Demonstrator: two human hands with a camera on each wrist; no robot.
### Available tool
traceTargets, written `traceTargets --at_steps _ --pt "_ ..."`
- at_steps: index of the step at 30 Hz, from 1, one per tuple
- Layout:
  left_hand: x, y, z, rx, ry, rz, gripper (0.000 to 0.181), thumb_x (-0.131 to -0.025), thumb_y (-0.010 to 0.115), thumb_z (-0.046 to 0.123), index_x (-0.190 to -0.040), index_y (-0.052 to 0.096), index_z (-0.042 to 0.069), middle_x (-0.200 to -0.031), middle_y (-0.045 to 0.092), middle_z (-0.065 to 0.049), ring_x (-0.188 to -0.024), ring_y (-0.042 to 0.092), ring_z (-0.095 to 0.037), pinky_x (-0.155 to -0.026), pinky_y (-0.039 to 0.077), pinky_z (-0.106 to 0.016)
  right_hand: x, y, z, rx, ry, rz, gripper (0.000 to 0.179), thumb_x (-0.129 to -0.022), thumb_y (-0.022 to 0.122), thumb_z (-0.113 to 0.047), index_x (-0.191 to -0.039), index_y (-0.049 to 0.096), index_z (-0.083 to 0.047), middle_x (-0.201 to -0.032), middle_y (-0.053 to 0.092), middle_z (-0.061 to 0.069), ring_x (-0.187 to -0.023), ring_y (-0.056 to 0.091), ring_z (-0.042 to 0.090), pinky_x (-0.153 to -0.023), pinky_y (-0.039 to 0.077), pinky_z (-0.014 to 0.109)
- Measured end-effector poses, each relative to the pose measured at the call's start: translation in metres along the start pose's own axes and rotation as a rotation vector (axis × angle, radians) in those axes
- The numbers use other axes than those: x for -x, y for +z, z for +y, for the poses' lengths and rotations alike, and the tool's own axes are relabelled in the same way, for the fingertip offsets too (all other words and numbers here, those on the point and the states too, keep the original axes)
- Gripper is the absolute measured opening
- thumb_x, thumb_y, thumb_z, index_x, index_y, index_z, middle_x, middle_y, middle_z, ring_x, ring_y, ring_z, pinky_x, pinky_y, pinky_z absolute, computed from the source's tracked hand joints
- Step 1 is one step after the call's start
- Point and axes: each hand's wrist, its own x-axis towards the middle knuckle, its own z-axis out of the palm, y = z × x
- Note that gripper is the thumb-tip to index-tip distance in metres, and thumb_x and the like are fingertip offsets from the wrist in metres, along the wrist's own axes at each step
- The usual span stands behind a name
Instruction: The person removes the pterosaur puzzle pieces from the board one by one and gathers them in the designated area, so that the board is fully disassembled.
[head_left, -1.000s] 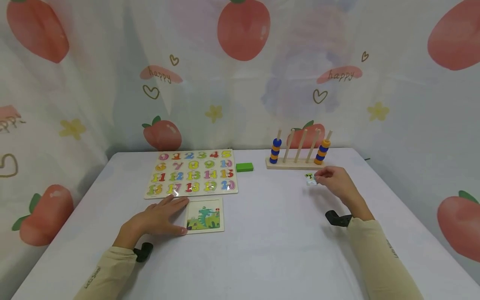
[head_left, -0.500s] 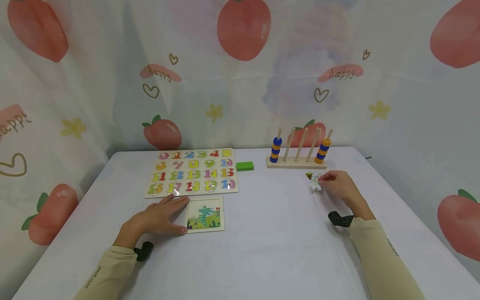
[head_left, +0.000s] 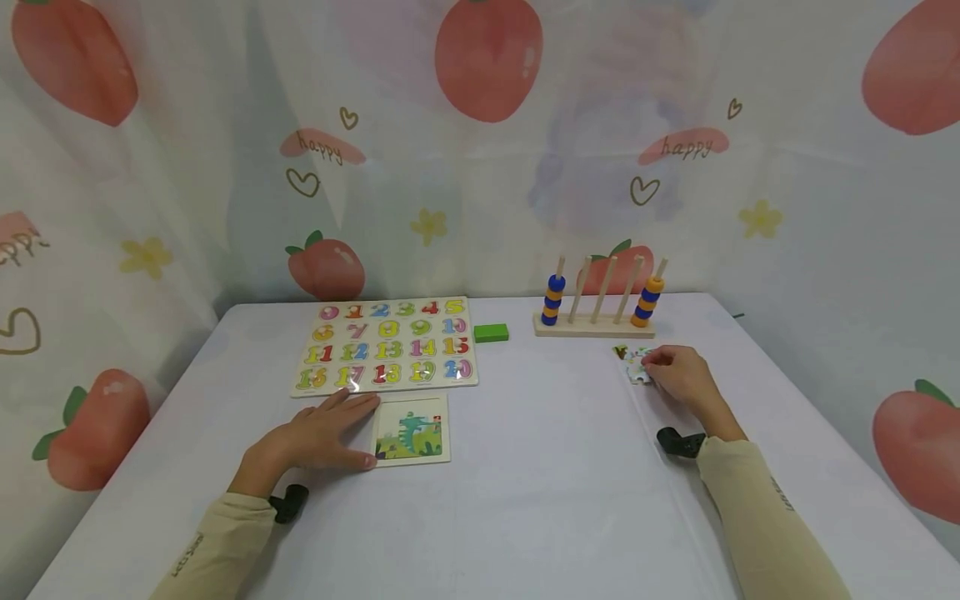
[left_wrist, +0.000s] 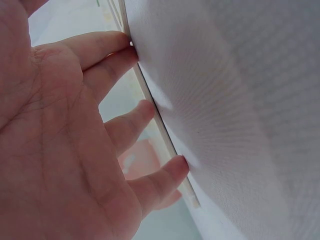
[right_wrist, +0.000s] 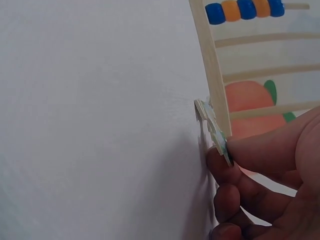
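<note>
My left hand [head_left: 318, 437] lies with its fingers spread at the left edge of a small dinosaur picture puzzle [head_left: 411, 429]. The thumb is at its lower left corner, and other fingertips reach the front edge of the number board [head_left: 386, 346]. In the left wrist view, fingertips [left_wrist: 175, 167] touch a thin board edge. On the right, my right hand [head_left: 682, 375] pinches a small, pale patterned puzzle piece [head_left: 636, 367] between thumb and index finger. The right wrist view shows that piece [right_wrist: 212, 125] tilted, near the tabletop. A dark and yellow patch [head_left: 620, 352] shows beside it; whether it is a separate piece I cannot tell.
Behind my right hand stands a wooden bead rack [head_left: 594, 329] with upright pegs, blue and orange beads on the two outer ones. A green block [head_left: 491, 333] lies right of the number board. A printed curtain [head_left: 480, 192] hangs behind the white table [head_left: 525, 517].
My right hand has drawn slightly nearer and to the right with the puzzle piece, which has turned in the fingers. The left hand stays in place.
</note>
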Motion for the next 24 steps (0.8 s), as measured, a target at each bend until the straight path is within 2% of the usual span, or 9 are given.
traceTargets --at_steps 5,8,15,19,24 --pt "0.000 -0.001 0.000 -0.007 0.000 0.001 0.100 -0.088 0.087 0.047 -0.168 0.037 0.014 -0.174 0.030 -0.014 -0.161 0.009 -0.045 -0.122 0.012 -0.076 -0.001 0.001 0.002 0.008 -0.012 0.017 0.025 -0.108 0.057 -0.008 -0.123 0.065 0.010 -0.121 0.065 0.030 -0.104 0.056 0.040 -0.092 0.053 0.050" --pt "0.001 -0.001 0.001 0.000 -0.001 -0.004 0.100 -0.088 0.087 0.046 -0.168 0.037 0.013 -0.174 0.030 -0.015 -0.161 0.009 -0.046 -0.122 0.011 -0.077 -0.001 0.001 0.003 0.005 -0.007 0.028 0.028 -0.109 0.055 -0.010 -0.125 0.064 0.011 -0.123 0.064 0.031 -0.105 0.056 0.041 -0.093 0.053 0.052" --pt "0.002 -0.003 0.004 0.006 0.003 -0.009 0.100 -0.088 0.087 0.046 -0.168 0.037 0.013 -0.173 0.030 -0.015 -0.161 0.009 -0.046 -0.122 0.012 -0.077 -0.001 0.001 0.000 -0.012 -0.001 0.069 0.032 -0.109 0.053 -0.015 -0.126 0.063 0.011 -0.117 0.065 0.028 -0.102 0.056 0.039 -0.088 0.053 0.046" --pt "0.002 -0.003 0.004 0.003 0.006 -0.013 0.100 -0.088 0.087 0.046 -0.168 0.037 0.012 -0.173 0.030 -0.016 -0.161 0.010 -0.047 -0.122 0.012 -0.077 0.001 0.001 -0.009 -0.016 -0.046 0.080 0.033 -0.110 0.053 -0.017 -0.125 0.063 0.010 -0.114 0.066 0.027 -0.098 0.057 0.037 -0.085 0.053 0.043" --pt "0.002 -0.003 0.001 0.003 0.003 -0.008 0.101 -0.087 0.088 0.046 -0.168 0.037 0.013 -0.173 0.031 -0.015 -0.161 0.009 -0.046 -0.122 0.013 -0.076 0.006 0.006 -0.029 -0.007 -0.115 0.041 0.033 -0.111 0.054 -0.019 -0.125 0.063 0.009 -0.111 0.068 0.024 -0.096 0.059 0.034 -0.079 0.052 0.037"
